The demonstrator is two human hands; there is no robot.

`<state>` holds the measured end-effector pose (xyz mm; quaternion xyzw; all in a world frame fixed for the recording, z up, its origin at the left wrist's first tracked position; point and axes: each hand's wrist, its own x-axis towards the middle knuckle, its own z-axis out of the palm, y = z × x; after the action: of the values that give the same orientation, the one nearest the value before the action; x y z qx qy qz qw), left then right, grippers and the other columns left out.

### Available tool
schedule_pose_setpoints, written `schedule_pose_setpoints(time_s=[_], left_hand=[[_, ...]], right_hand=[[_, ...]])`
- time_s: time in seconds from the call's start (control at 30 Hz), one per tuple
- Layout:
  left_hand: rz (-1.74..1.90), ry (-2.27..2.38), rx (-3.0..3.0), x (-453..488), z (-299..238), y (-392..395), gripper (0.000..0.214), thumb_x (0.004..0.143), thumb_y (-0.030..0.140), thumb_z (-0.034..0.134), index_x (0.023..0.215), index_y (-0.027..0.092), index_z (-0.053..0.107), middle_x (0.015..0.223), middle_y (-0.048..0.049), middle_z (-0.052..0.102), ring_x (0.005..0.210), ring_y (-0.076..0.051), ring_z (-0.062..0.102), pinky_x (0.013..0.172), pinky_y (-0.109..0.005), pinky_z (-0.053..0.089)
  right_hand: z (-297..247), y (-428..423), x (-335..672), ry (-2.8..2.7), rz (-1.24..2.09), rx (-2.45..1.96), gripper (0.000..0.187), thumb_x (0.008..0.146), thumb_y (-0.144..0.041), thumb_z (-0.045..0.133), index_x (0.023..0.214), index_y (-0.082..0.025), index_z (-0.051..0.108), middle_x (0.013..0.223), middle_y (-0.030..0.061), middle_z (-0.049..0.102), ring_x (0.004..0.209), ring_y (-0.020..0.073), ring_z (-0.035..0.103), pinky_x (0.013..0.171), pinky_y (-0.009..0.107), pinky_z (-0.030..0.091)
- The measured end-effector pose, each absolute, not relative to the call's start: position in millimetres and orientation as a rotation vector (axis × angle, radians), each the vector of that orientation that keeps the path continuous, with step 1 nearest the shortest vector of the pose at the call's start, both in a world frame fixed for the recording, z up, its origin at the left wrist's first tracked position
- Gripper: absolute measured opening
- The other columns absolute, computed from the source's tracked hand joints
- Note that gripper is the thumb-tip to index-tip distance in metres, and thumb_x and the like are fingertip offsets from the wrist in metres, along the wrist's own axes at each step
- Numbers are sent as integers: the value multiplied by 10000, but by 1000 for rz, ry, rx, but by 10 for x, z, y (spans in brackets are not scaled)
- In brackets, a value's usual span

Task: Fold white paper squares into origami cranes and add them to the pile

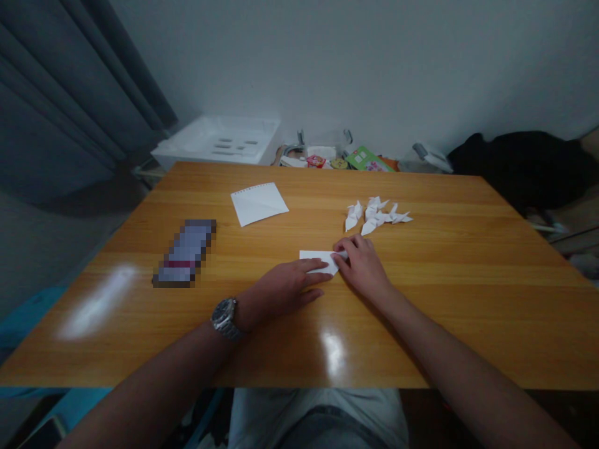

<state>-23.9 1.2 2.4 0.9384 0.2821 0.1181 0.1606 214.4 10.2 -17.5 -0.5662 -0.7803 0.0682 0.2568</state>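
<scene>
While you are holding floppy white paper (316, 260) on counter (468, 312), left fingers (309, 268) are lying open, right fingers (341, 257) pinching its light edge.

Dim, 2 glare patches (98, 302) on the wooden tabletop (472, 312), bowed edges, perhaps soft

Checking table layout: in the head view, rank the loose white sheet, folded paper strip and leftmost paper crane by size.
Loose white sheet, then folded paper strip, partly hidden, then leftmost paper crane.
</scene>
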Motion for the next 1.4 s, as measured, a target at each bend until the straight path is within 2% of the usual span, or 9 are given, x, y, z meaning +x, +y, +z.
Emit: schedule_pose_setpoints(time_s=[0.13,0.33,0.67,0.8,0.97,1.3,1.4], left_hand=[[315,803,2703,-212,63,9,457,1017,342,549,1466,257,524,1518,-107,522,1295,-278,593,1070,-440,523],[295,809,2716,-200,67,3,437,1027,363,536,1441,227,556,1524,-118,515,1354,-282,544,1128,-450,474],[327,808,2736,-193,34,-5,424,1020,331,550,1431,229,552,1505,-117,529,1343,-278,549,1101,-452,495],[365,750,2741,-174,42,6,423,1005,302,571,1417,208,554,1509,-121,528,1370,-264,521,1145,-448,452],[347,723,2777,-150,30,34,417,1003,318,569,1399,185,563,1455,-110,583,1375,-268,512,1165,-442,426],[388,731,2780,-172,1,41,427,999,336,580,1415,246,561,1455,-94,583,1367,-265,510,1160,-479,408],[391,744,2789,-174,15,39,429,1003,347,575,1422,262,554,1473,-75,569,1395,-266,479,1194,-497,361]], right_hand=[[-173,105,2144,-2123,181,-1547,101,967,-287,591,995,-207,646,1027,110,583,971,293,542,888,427,451],[-175,111,2142,-2120,182,-1545,102,962,-284,602,998,-199,646,1030,112,587,975,295,536,889,428,451],[-155,94,2133,-2110,186,-1538,100,966,-284,594,990,-204,649,1022,112,582,986,297,533,902,433,455],[-169,95,2135,-2106,180,-1526,99,969,-285,590,996,-211,650,1023,108,580,990,294,538,910,434,455],[-173,99,2137,-2109,177,-1523,105,972,-291,590,989,-209,652,1025,108,584,988,292,535,916,433,453],[-204,122,2156,-2114,186,-1487,111,971,-295,588,978,-208,657,1020,104,594,991,294,535,913,437,451],[-174,98,2160,-2076,194,-1473,128,971,-304,587,1009,-215,670,1044,105,591,1010,297,536,931,447,455]])
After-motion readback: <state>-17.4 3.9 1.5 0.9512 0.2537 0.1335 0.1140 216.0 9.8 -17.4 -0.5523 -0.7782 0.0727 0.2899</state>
